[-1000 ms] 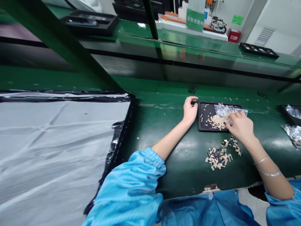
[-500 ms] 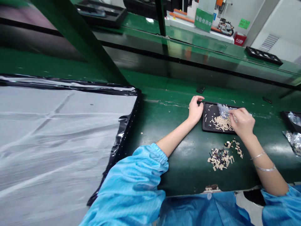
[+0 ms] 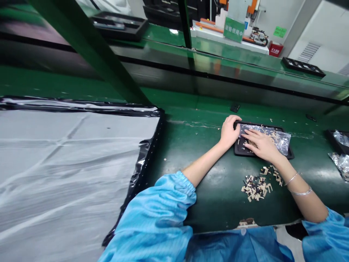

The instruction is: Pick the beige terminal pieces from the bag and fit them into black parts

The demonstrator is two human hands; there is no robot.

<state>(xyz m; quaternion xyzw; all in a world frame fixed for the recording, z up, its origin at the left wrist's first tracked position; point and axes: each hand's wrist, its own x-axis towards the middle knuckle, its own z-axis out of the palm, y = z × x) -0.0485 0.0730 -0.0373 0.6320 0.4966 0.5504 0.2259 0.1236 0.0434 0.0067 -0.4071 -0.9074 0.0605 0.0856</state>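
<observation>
A shallow black tray (image 3: 247,153) holds small pale strips (image 3: 272,135) and a clear plastic bag (image 3: 283,142) spread flat across it. At the tray's upper left corner is my left hand (image 3: 229,131), its thumb and fingers around the edge and the thumb close to the bag. My right hand (image 3: 263,145) lies palm down over the tray and bag, fingers spread apart and pointing left. It hides part of the strips beneath. Nearer to me on the green table, a loose pile of small pale and dark pieces (image 3: 256,187) lies below the tray.
On the left, a large black-edged panel (image 3: 68,163) with a white sheet takes up the table. Small black parts (image 3: 235,107) lie behind the tray. At the right edge, another black tray (image 3: 336,143) has clear bags by it. A green post (image 3: 89,54) slants upward.
The bag, bunched in my right hand before, now lies spread over the tray. My right hand has opened and moved left onto it. My left thumb has shifted onto the tray's corner.
</observation>
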